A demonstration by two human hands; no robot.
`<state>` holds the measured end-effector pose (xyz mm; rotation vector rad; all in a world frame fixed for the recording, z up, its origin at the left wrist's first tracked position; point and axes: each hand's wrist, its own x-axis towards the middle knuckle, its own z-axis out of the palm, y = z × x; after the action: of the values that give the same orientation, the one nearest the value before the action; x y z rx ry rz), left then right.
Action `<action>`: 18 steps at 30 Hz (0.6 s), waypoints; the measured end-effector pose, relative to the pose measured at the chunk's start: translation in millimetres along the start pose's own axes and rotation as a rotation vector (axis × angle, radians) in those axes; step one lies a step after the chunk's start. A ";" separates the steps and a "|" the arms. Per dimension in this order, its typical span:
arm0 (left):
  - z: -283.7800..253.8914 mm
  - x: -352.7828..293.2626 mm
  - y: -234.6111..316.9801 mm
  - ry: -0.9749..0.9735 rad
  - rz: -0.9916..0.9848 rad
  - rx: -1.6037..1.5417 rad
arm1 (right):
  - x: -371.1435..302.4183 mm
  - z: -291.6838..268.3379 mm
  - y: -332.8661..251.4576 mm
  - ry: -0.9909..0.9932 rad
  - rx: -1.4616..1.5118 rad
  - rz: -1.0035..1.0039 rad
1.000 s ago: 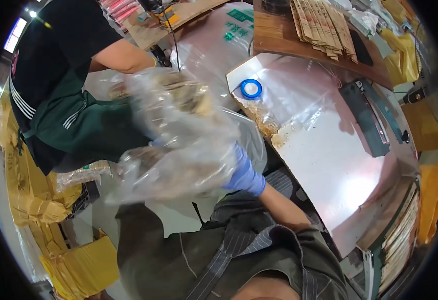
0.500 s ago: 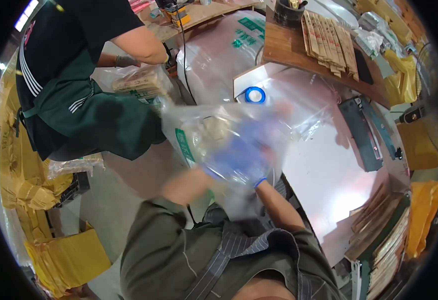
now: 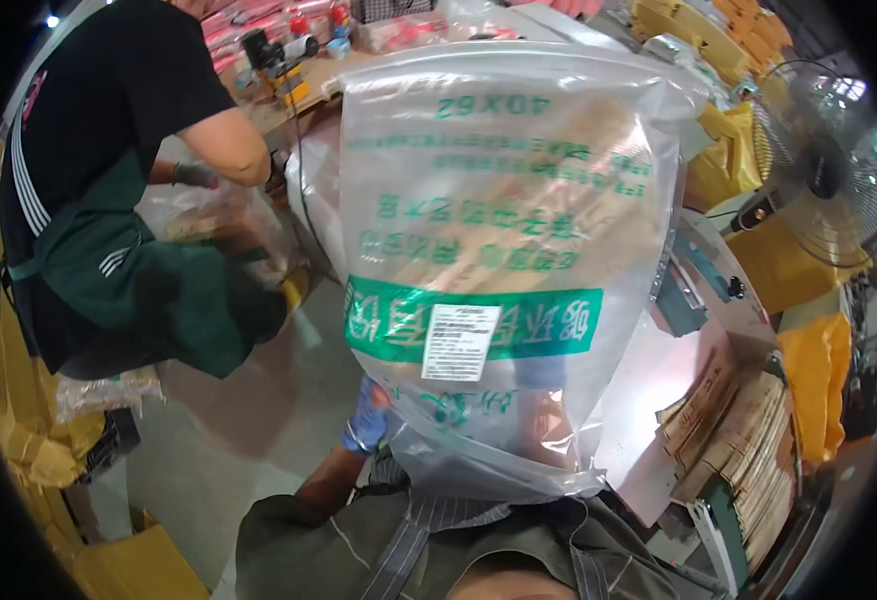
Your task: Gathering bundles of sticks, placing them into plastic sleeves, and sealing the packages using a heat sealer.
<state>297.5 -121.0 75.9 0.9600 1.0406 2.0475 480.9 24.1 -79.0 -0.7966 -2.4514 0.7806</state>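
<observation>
A large clear plastic bag [image 3: 508, 210] with green print, a green band and a white label [image 3: 457, 342] spreads upright in front of me, its lower end against my chest. My left hand [image 3: 364, 421], in a blue glove, is closed at the bag's left edge, low down. Through the film shows my right hand [image 3: 540, 368], also blue-gloved, with the bare forearm below it. Its fingers are blurred by the plastic, and I cannot tell whether the arm is inside the bag or behind it. Tan shapes show dimly through the bag's upper part.
At left a co-worker in a dark green apron [image 3: 158, 290] bends over another clear bag [image 3: 223, 215]. A fan [image 3: 818, 170] stands at right. Flat wooden pieces [image 3: 748, 460] lean together at lower right. A yellow-wrapped box [image 3: 143, 565] sits at lower left.
The bag, bunched and blurred around both hands before, is now spread out tall and covers the middle of the view. My left hand has moved down to its left edge.
</observation>
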 end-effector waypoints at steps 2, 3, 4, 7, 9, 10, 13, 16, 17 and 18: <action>10.6 9.0 -5.5 -0.154 -0.113 -0.102 | -6.4 -6.2 11.6 0.025 -0.043 -0.021; 56.3 36.5 29.6 -0.159 -0.185 -0.004 | -21.2 -7.3 18.8 0.028 -0.068 -0.003; 87.9 49.7 56.7 -0.160 -0.243 0.109 | -29.6 -7.2 20.9 0.032 -0.085 -0.001; 108.8 38.1 68.6 -0.444 0.008 0.537 | -37.6 -5.9 20.9 0.054 -0.131 -0.030; 127.1 26.5 73.6 -0.674 0.144 0.765 | -51.3 -2.7 30.3 0.061 -0.166 -0.035; 131.4 10.6 72.5 -0.750 0.139 0.809 | -55.5 2.0 28.0 0.050 -0.168 -0.048; 143.5 -28.0 53.2 -0.996 0.379 0.844 | -82.3 16.2 35.3 0.012 -0.179 -0.081; 145.4 -29.9 41.5 -1.050 0.374 0.595 | -101.9 30.1 41.9 -0.028 -0.181 -0.120; 143.8 -23.8 45.8 -1.186 0.485 0.675 | -102.8 30.1 46.5 -0.037 -0.189 -0.137; 142.2 -18.4 49.3 -1.319 0.597 0.758 | -103.3 30.4 51.1 -0.048 -0.195 -0.155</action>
<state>413.9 -104.7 171.7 2.6935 0.7262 0.7869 559.6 -18.7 -157.7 -0.6516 -2.6248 0.5150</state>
